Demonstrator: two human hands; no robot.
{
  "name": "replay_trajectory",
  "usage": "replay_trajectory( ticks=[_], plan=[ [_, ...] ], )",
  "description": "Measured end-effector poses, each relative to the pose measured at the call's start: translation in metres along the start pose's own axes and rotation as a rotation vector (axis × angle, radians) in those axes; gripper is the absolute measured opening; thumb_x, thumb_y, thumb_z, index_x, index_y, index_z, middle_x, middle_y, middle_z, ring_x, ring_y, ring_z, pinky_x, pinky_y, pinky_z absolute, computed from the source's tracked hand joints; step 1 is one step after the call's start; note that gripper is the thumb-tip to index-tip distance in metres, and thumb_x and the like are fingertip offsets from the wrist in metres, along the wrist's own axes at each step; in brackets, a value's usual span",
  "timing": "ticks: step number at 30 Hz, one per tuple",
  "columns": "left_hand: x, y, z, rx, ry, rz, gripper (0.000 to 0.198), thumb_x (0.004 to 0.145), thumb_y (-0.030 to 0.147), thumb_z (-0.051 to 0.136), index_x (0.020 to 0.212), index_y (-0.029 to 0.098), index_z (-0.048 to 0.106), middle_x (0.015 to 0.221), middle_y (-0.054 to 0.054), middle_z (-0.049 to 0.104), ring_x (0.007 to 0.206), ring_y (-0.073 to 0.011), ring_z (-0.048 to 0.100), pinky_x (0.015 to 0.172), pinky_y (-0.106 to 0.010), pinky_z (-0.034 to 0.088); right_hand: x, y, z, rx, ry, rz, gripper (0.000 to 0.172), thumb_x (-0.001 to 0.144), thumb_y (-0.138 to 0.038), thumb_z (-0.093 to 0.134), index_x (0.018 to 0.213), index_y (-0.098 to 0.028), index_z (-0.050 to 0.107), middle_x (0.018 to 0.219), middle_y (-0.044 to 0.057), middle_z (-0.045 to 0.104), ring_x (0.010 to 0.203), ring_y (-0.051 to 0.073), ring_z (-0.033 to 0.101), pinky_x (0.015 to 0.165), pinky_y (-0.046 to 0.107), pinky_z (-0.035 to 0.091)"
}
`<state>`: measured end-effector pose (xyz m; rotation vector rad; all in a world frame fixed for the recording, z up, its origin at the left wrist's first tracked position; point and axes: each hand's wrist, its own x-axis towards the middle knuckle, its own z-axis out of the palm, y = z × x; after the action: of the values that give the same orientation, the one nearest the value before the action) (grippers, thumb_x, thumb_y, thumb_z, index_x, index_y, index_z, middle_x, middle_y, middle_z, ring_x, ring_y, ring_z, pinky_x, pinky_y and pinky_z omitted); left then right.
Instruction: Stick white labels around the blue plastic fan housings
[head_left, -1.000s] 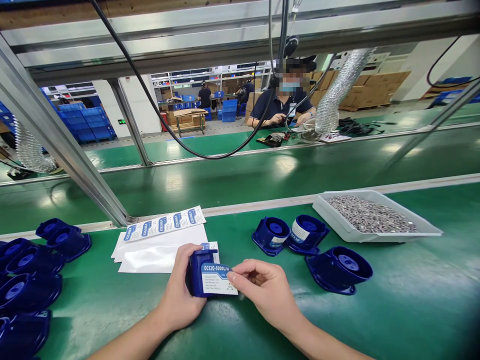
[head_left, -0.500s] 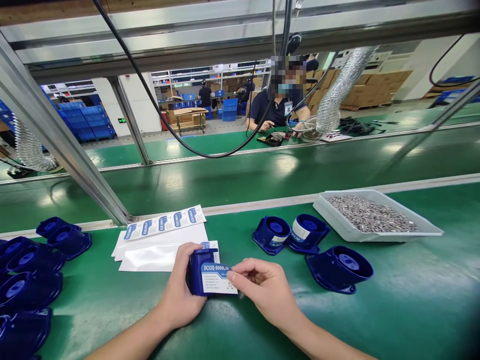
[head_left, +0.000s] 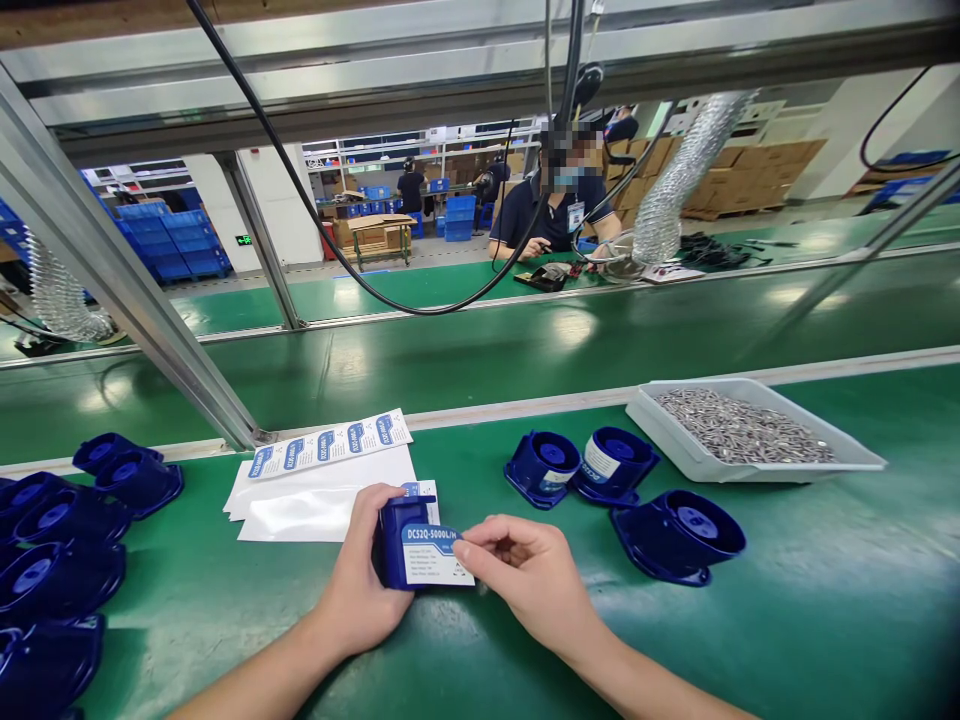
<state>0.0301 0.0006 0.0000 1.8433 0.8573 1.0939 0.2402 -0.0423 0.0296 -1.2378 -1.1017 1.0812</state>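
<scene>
My left hand (head_left: 369, 575) is wrapped round a dark blue plastic housing (head_left: 393, 548), held above the green bench. Across the housing's facing side lies a blue-and-white label (head_left: 435, 556) printed "DC52Q-5000L/H". Its right edge is pinched between the thumb and fingers of my right hand (head_left: 525, 570). I cannot tell how much of the label is stuck down. Just behind the housing, part of another label shows. Sheets of labels (head_left: 330, 450) lie on white backing paper (head_left: 300, 515) to the left of my hands.
Several blue housings (head_left: 52, 515) stand at the left; two labelled ones (head_left: 551, 465) and another housing (head_left: 690, 530) are at the right. A white tray (head_left: 810, 475) holds small metal pins. Behind the bench are a metal post (head_left: 150, 270), a hanging cable (head_left: 360, 285) and a seated co-worker (head_left: 551, 215).
My hands, the housing and the label stay nearly still; the label has shifted very slightly. The co-worker across the bench has moved a little.
</scene>
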Motion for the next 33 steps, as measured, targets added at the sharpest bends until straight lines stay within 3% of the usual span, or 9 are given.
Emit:
replay_trajectory(
  ticks=[14,28,33],
  plan=[
    [-0.002,0.001,-0.001,0.004,-0.007,-0.004,0.078,0.077,0.003,0.071,0.144,0.032,0.045,0.145,-0.012,0.048,0.133,-0.0352,0.057,0.115,-0.058,0.047,0.001,0.004,0.0,-0.007,-0.002,-0.003,0.026,0.072,-0.045,0.089,0.069,-0.02,0.082,0.065,0.007,0.077,0.056,0.018,0.066,0.054,0.028,0.053],
    [0.0,0.002,0.0,0.007,-0.018,0.048,0.072,0.08,0.009,0.074,0.142,0.032,0.046,0.14,-0.012,0.05,0.129,-0.0328,0.057,0.112,-0.055,0.048,-0.007,-0.008,-0.006,-0.14,0.011,-0.454,0.014,0.082,-0.021,0.08,0.068,-0.023,0.079,0.056,0.002,0.07,0.048,0.016,0.06,0.049,0.029,0.046],
    [0.0,-0.001,-0.002,-0.012,-0.009,0.012,0.076,0.077,0.005,0.072,0.143,0.032,0.047,0.141,-0.011,0.05,0.13,-0.0332,0.058,0.112,-0.055,0.049,-0.003,-0.007,-0.008,-0.133,0.036,-0.406,0.015,0.081,-0.022,0.081,0.067,-0.024,0.078,0.056,0.001,0.07,0.051,0.016,0.06,0.05,0.028,0.045]
  ],
)
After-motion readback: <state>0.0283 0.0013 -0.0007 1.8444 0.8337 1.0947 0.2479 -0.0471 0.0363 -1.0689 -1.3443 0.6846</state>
